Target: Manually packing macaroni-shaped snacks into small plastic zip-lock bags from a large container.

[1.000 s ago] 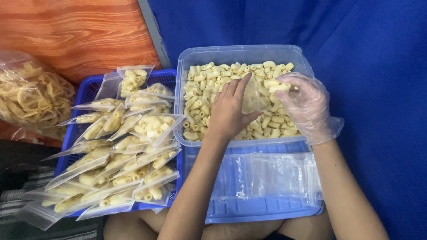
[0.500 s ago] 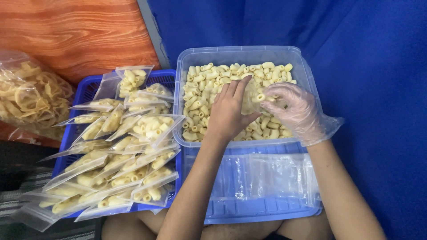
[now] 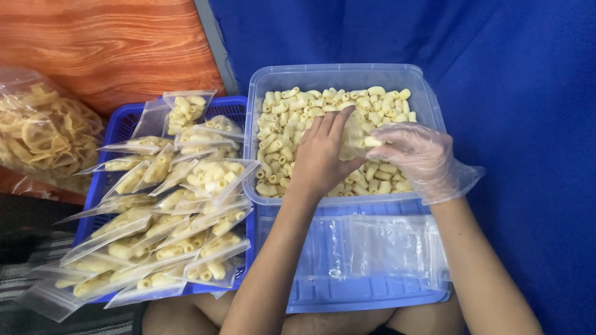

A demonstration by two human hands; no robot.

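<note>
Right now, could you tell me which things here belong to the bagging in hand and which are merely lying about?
In use:
left hand, holding the small clear bag open
gloved right hand, pushing macaroni into it
clear tub of macaroni
stack of empty bags on the blue lid
blue basket of filled bags

Lying about:
big bag of ring-shaped crackers

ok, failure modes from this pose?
1. The small clear bag is pinched only by the left hand; its mouth may sag and spill pasta.
2. Pieces in the gloved right hand could miss the opening, though they would likely land in the clear tub.
</note>
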